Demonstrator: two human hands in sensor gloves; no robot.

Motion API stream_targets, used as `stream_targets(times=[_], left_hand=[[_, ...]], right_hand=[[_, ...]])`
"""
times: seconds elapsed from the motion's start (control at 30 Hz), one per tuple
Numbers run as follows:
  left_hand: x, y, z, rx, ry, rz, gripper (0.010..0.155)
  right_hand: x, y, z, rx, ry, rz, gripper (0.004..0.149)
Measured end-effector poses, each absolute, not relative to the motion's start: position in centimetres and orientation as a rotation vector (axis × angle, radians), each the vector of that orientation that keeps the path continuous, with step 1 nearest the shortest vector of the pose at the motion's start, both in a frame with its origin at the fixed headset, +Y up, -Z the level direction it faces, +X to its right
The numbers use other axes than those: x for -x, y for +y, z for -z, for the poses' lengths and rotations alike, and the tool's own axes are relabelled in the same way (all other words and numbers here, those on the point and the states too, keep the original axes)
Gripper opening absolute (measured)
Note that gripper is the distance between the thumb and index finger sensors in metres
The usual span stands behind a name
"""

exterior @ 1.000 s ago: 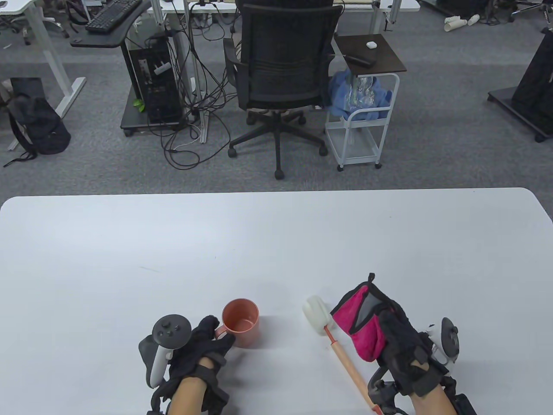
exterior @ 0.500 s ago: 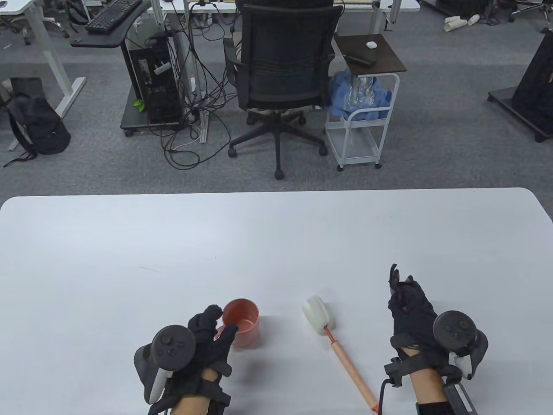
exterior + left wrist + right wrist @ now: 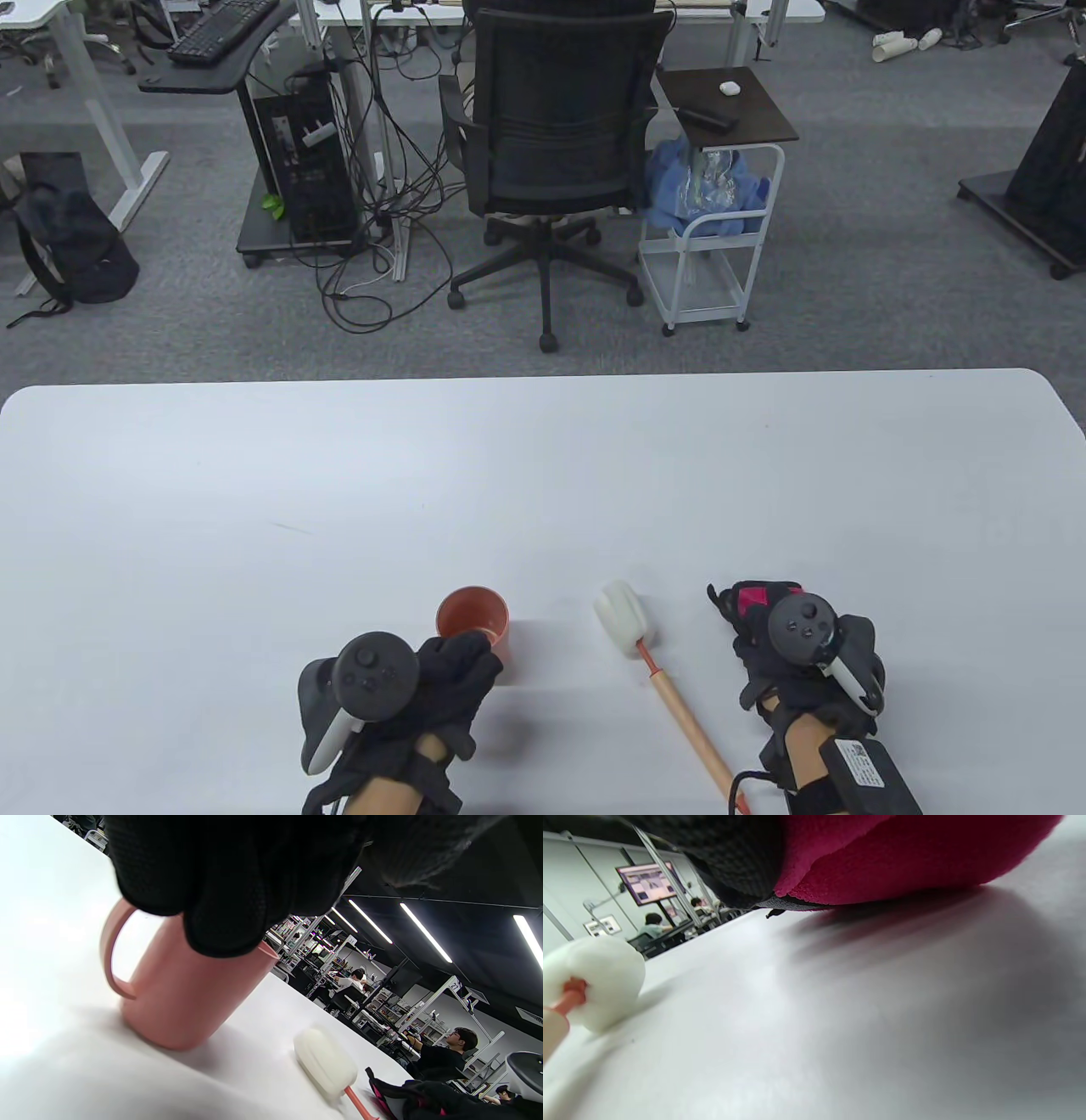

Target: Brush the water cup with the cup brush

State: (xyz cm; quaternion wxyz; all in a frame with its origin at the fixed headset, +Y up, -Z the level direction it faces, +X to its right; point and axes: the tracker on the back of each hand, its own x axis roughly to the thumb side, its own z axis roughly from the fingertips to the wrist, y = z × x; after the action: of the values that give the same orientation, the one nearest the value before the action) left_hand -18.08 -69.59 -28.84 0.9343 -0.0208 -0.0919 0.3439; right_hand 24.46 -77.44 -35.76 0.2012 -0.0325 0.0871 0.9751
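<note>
- Table view: the pink water cup (image 3: 473,624) stands upright near the front edge of the white tabletop (image 3: 543,475), with the left hand (image 3: 441,688) lying over its near side.
- Left wrist view: gloved fingers (image 3: 220,899) rest on the cup's rim; whether they grip it is unclear.
- The cup brush (image 3: 657,671) lies flat between the hands, untouched, sponge head pointing away.
- The right hand (image 3: 793,645) rests palm-down beside it, holding nothing.

Left hand (image 3: 441,688) on cup (image 3: 473,621); brush (image 3: 662,683) beside right hand (image 3: 793,654).
</note>
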Motion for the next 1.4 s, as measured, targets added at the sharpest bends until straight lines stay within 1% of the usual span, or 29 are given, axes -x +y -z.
stream_targets(times=[0.13,0.17,0.23,0.3,0.37,0.43,0.53,0.6,0.7,0.77,0.87,1.07,1.4], left_hand=[[18.0,-69.5,28.8,0.024,-0.173,-0.58,0.057],[18.0,-69.5,28.8,0.022,-0.17,-0.57,0.057],[17.8,-69.7,28.7,0.028,-0.175,-0.568,0.057],[17.5,-69.7,28.7,0.027,-0.181,-0.549,0.058],[17.4,-69.7,28.7,0.023,-0.187,-0.525,0.059],[17.2,-69.8,28.7,0.032,-0.208,-0.52,0.061],[16.9,-70.0,28.7,0.078,-0.276,-0.521,0.069],[16.6,-70.0,28.6,0.052,-0.276,-0.496,0.072],[16.3,-69.7,28.4,0.019,-0.277,-0.438,0.075],[16.3,-69.7,28.3,0.003,-0.276,-0.426,0.076],[16.4,-69.8,28.4,0.019,-0.28,-0.449,0.076],[16.3,-70.0,28.5,0.039,-0.278,-0.448,0.076],[16.7,-70.2,28.6,0.048,-0.268,-0.488,0.075]], right_hand=[[-24.4,-78.5,35.6,0.114,0.401,-2.714,0.074],[-24.3,-78.5,35.5,0.109,0.404,-2.694,0.077],[-24.3,-77.9,35.3,0.066,0.336,-2.625,0.082],[-24.0,-76.9,35.0,0.023,0.258,-2.572,0.084],[-23.8,-75.9,34.6,-0.002,0.209,-2.564,0.084],[-23.5,-75.1,34.2,-0.004,0.205,-2.577,0.082],[-22.7,-73.7,33.3,-0.045,0.192,-2.578,0.08],[-22.2,-72.7,32.7,-0.068,0.191,-2.615,0.079],[-21.8,-72.1,32.1,-0.085,0.204,-2.661,0.079],[-21.7,-72.0,31.6,-0.082,0.227,-2.681,0.079],[-21.9,-72.1,30.7,-0.059,0.235,-2.713,0.079],[-21.6,-73.0,28.7,-0.046,0.222,-2.71,0.078],[-21.2,-74.1,28.4,-0.086,0.237,-2.669,0.076]])
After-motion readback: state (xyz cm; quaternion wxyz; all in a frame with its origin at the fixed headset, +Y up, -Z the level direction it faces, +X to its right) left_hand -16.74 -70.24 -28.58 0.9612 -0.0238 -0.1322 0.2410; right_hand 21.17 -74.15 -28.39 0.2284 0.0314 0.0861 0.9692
